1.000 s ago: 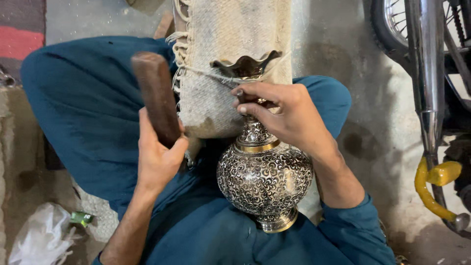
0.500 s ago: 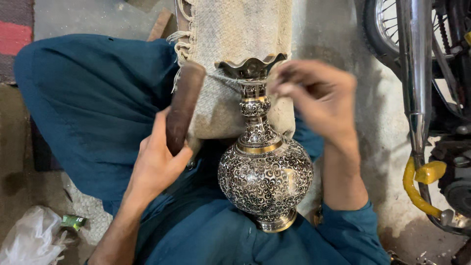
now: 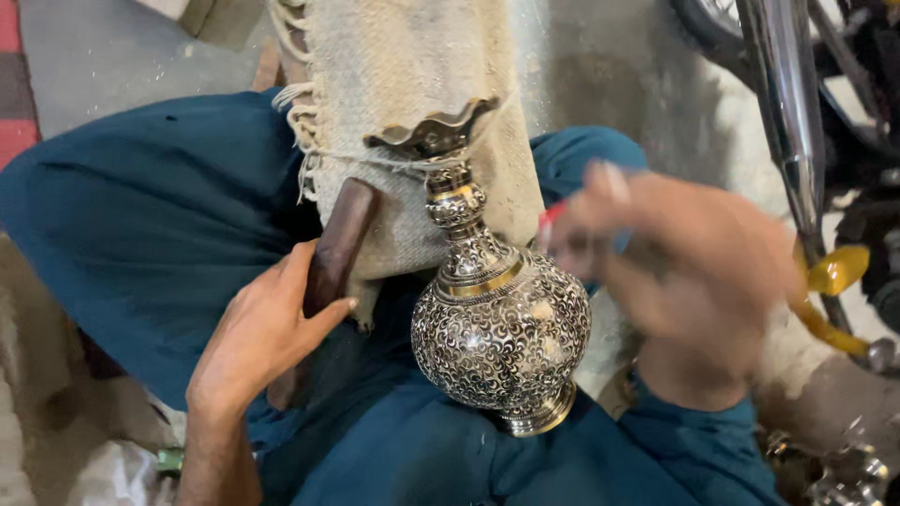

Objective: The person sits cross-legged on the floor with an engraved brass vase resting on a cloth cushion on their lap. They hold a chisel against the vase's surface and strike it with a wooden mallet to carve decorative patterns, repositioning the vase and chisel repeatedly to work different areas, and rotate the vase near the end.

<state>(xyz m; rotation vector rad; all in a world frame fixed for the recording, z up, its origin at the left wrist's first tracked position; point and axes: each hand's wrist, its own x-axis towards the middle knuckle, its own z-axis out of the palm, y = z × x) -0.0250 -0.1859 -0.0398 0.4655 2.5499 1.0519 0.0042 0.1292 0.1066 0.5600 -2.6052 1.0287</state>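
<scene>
An engraved silver and gold metal vase [image 3: 497, 323] with a scalloped rim rests tilted in my lap, its neck leaning against a beige woven cloth [image 3: 412, 112]. My left hand [image 3: 267, 328] grips a dark brown wooden block [image 3: 339, 239] just left of the vase's neck. To the right of the vase, my right hand [image 3: 689, 267] is blurred in motion. It pinches a small red-tipped thing [image 3: 551, 217] that is too blurred to name. Neither hand touches the vase.
My legs in dark teal cloth [image 3: 141, 225] fill the middle and left. A motorbike's chrome tube [image 3: 792, 122] and a yellow part [image 3: 834, 272] stand close on the right. Grey concrete floor [image 3: 112, 47] lies at the top left, crumpled white plastic [image 3: 103, 478] at the bottom left.
My right hand has left the vase's neck and swung out to the right. My left hand has tilted the wooden block lower, toward the cloth.
</scene>
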